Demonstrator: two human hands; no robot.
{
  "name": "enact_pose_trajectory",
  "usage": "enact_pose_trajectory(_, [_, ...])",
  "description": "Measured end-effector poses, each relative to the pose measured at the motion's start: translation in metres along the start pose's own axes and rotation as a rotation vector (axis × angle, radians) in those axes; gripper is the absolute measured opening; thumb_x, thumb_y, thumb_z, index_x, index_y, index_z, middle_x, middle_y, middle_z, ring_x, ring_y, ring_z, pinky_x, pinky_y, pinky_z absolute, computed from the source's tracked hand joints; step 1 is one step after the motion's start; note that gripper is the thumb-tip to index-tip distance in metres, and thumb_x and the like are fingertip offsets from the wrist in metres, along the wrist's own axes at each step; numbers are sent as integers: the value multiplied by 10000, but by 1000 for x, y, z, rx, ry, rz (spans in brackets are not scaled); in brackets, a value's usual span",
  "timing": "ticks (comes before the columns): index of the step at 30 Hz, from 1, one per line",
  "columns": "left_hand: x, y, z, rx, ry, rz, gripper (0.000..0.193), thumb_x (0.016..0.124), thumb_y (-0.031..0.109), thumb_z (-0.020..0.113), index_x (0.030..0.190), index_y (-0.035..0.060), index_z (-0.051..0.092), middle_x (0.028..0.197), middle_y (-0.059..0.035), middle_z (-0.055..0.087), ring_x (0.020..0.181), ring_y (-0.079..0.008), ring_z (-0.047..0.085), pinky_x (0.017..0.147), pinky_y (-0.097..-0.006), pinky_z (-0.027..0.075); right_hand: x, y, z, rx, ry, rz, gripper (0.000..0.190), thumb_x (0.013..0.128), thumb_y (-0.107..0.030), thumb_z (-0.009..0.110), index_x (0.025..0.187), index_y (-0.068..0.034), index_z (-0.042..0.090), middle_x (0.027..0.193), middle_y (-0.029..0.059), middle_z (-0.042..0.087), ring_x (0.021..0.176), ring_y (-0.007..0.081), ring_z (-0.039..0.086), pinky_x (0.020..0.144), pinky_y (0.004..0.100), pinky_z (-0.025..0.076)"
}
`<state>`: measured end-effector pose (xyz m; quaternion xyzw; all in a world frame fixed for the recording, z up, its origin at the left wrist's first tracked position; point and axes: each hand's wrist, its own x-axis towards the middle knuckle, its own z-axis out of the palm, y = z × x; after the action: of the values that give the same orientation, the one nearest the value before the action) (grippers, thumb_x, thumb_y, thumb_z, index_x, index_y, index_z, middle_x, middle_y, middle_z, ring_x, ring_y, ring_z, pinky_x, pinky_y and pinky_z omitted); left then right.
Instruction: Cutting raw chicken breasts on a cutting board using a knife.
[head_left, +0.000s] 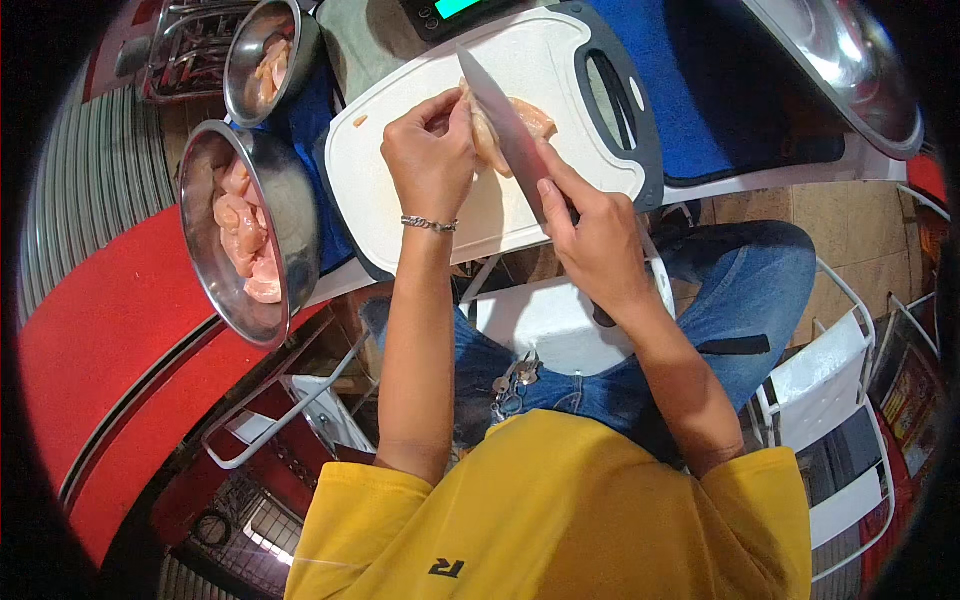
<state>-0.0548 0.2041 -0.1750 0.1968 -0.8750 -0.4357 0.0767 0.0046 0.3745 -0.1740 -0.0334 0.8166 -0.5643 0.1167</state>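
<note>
A white cutting board (405, 180) with a dark grey rim and handle lies before me. My left hand (433, 146) pinches the upper end of a strip of raw chicken (486, 139) near the board's middle. In my right hand (592, 225) is a kitchen knife (502, 120), its broad blade slanting up and left along the strip's right side. Another piece of raw chicken (532, 118) lies partly hidden behind the blade. A small scrap of meat (361, 121) rests at the board's left.
Left of the board stand a large steel bowl (300, 202) of raw chicken pieces and a smaller steel bowl (244, 22) with strips. A digital scale (427, 22) sits behind the board. At the upper right, a large steel basin (862, 90) overhangs a blue cloth (712, 97).
</note>
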Motion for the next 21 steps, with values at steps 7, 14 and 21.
enact_pose_trajectory(7, [1,-2,1,-26,-2,-13,225,887,98,716,1036,-68,742,909,-131,750,785,-133,701,735,-246,557,0,-1,-1,1,1,2,381,960,-154,564,1325,-50,602,696,289,609,657,463,626,637,532,464])
enact_pose_trajectory(14, [0,-3,1,-32,6,21,210,888,78,674,1013,-77,740,898,-177,756,810,-194,744,763,-281,580,-6,-6,-3,7,-8,11,399,956,-121,567,1346,-40,583,673,291,592,642,460,625,608,512,464])
enact_pose_trajectory(21, [1,-8,1,-83,6,20,209,889,69,684,1025,-81,736,901,-165,752,797,-172,729,761,-275,575,-16,-1,-7,14,-33,36,397,952,-120,578,1340,-33,585,670,286,588,625,450,624,588,490,462])
